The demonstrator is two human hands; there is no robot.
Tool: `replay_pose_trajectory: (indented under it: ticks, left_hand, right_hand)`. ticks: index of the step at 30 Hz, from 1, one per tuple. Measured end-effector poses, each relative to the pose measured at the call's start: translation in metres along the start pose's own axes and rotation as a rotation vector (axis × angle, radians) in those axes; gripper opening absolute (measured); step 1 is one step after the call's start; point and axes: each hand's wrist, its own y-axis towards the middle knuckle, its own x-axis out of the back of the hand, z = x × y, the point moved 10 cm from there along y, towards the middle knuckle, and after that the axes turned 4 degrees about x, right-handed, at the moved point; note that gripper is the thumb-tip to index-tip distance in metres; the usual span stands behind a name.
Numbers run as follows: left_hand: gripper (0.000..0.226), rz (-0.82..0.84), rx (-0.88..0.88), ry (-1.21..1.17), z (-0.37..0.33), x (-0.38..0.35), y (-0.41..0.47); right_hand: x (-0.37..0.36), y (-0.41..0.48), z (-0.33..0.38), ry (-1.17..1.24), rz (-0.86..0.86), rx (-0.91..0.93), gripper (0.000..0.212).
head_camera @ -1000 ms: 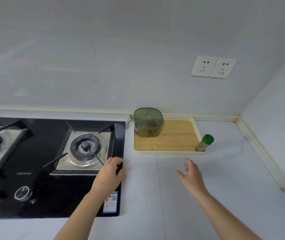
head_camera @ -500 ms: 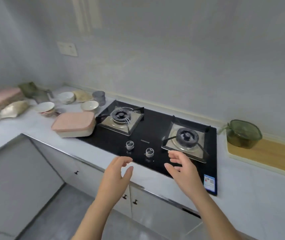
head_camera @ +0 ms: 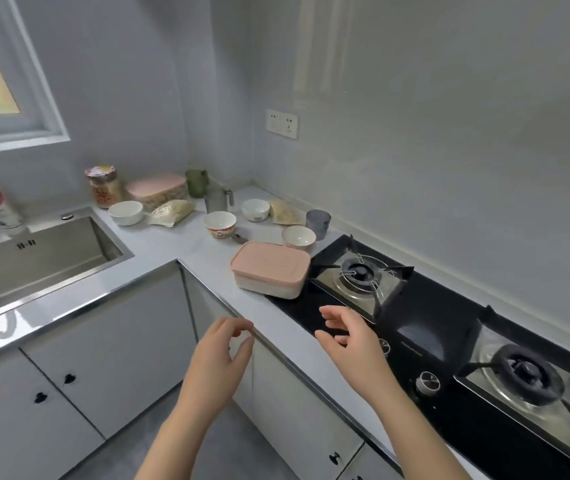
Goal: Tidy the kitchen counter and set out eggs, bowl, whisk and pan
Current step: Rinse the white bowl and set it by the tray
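Observation:
My left hand [head_camera: 223,355] hovers in front of the counter edge, fingers loosely curled, holding nothing. My right hand [head_camera: 349,336] hangs over the front of the black gas hob [head_camera: 449,323], fingers relaxed and empty. A pink-lidded container [head_camera: 269,270] sits on the white counter [head_camera: 186,247] just left of the hob. Behind it stand several bowls: a white bowl [head_camera: 126,213], a patterned bowl [head_camera: 220,224], a small white bowl [head_camera: 255,209] and a pinkish bowl [head_camera: 298,237]. No eggs, whisk or pan show.
In the corner sit a second pink-lidded box [head_camera: 157,190], a jar [head_camera: 103,185], two bags of grain [head_camera: 172,213], a green cup [head_camera: 197,183], a metal cup [head_camera: 217,199] and a grey cup [head_camera: 318,220]. A steel sink [head_camera: 34,265] lies left, cabinets below.
The view has swung left from the cutting-board corner, past the hob, to the cluttered corner and sink. Both hands stay raised and empty in front of me.

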Motion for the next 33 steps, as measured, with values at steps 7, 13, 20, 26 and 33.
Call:
replay_pose_trajectory:
  ticks: [7, 13, 20, 26, 33]
  left_hand:
    - [0.019, -0.150, 0.109, 0.083, 0.066, 0.086, 0.070]
    - [0.019, -0.320, 0.242, 0.031, 0.125, 0.159, 0.084]
    - [0.020, -0.469, 0.325, -0.029, 0.195, 0.256, 0.074]
    - [0.025, -0.450, 0.305, -0.001, 0.260, 0.369, 0.054]
    - [0.017, -0.467, 0.336, 0.118, 0.337, 0.505, 0.023]
  right_hand:
    - [-0.106, 0.110, 0.034, 0.115, 0.175, 0.045, 0.028]
    - [-0.209, 0.163, 0.090, 0.113, 0.332, 0.182, 0.030]
    - [-0.323, 0.168, 0.151, 0.102, 0.455, 0.260, 0.027]
    - [-0.432, 0.152, 0.211, 0.135, 0.450, 0.220, 0.024]
    - [-0.570, 0.111, 0.284, 0.171, 0.527, 0.168, 0.021]
